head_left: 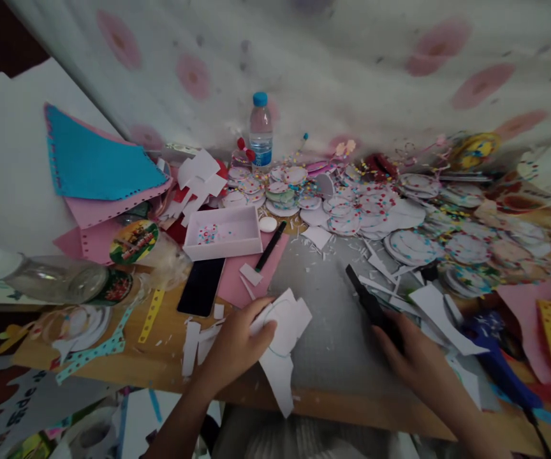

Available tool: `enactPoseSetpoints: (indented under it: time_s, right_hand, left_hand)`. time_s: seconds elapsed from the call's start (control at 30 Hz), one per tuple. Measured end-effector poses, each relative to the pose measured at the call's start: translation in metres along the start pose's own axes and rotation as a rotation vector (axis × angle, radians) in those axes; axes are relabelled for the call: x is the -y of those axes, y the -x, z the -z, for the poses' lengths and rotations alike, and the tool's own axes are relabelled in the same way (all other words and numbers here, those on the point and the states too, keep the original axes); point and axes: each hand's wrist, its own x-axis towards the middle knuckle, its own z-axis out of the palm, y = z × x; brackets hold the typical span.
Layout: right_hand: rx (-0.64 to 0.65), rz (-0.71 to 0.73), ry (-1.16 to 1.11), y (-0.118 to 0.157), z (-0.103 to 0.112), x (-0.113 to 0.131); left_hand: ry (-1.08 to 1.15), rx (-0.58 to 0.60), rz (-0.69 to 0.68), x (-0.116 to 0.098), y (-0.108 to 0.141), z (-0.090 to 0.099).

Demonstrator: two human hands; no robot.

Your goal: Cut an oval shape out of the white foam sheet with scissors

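Note:
My left hand is closed on a white foam sheet piece, thumb on top. A curved line is drawn on the piece, and a pointed tail of it hangs down over the table's front edge. My right hand is wrapped around a dark, slim tool that looks like a black utility knife. Its tip points up and left, above the grey mat and apart from the white piece. The fingers of my right hand partly hide the handle.
White offcuts and a blue glue gun lie at right. Behind are stacked beaded discs and a water bottle. A white box, a phone, a black marker and a large bottle are left.

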Motion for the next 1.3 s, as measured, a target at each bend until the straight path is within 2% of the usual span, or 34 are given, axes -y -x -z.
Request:
enactPoseSetpoints:
  time_s: [0.13, 0.27, 0.4, 0.57, 0.67, 0.8, 1.03, 1.2, 1.3]
  right_hand:
    - [0.058, -0.076, -0.243, 0.006, 0.016, 0.012]
    - [0.133, -0.157, -0.518, 0.011, 0.024, 0.030]
    - [0.234, -0.244, -0.766, 0.013, 0.018, 0.047]
    - [0.323, -0.284, -0.915, 0.026, 0.004, 0.053]
    - [0.325, -0.315, -0.953, 0.036, -0.001, 0.051]
    - [0.294, -0.301, -0.912, 0.045, -0.003, 0.046]
    - [0.368, -0.237, -0.861, 0.042, -0.002, 0.050]
    - [0.519, -0.277, -0.904, 0.040, -0.003, 0.061]
    - [0.553, -0.247, -0.920, 0.039, -0.003, 0.066]
  left_hand:
    - [-0.014, 0.063, -0.029, -0.014, -0.006, -0.005]
    - [-0.058, 0.041, -0.089, -0.033, -0.005, -0.008]
    - [-0.305, -0.005, -0.124, -0.053, -0.006, -0.018]
    - [-0.612, -0.065, -0.142, -0.076, -0.010, -0.029]
    - [-0.771, -0.044, -0.213, -0.083, -0.012, -0.032]
    - [-0.852, -0.031, -0.283, -0.083, -0.011, -0.034]
    - [-1.018, -0.068, -0.176, -0.082, -0.011, -0.044]
    - [-1.149, 0.028, -0.098, -0.089, -0.010, -0.049]
    - [-1.160, 0.036, -0.063, -0.092, -0.010, -0.049]
